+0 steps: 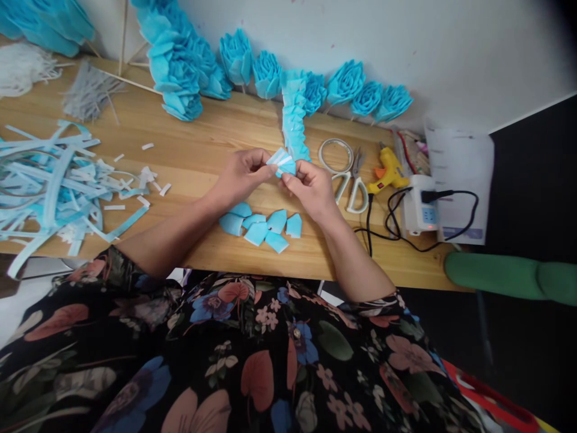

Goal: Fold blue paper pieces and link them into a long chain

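Between my two hands is a small blue paper petal (pixel 282 160) with white strips across it, held above the table. My left hand (pixel 246 177) pinches its left side between thumb and fingers. On the other side, my right hand (pixel 311 187) grips its lower right edge, fingers curled behind it. Below my hands several cut blue petals (pixel 256 231) lie loosely on the wood. Just beyond my hands, a pleated blue strip of overlapping petals (pixel 294 117) stretches toward the wall.
Several blue paper roses (pixel 346 82) line the wall. To the right are a tape roll (pixel 336 156), scissors (pixel 356 180), a yellow glue gun (pixel 388 170) and a power strip (pixel 419 204) with black cords. Paper scraps (pixel 49 186) heap at left, near clear sticks (pixel 90 93).
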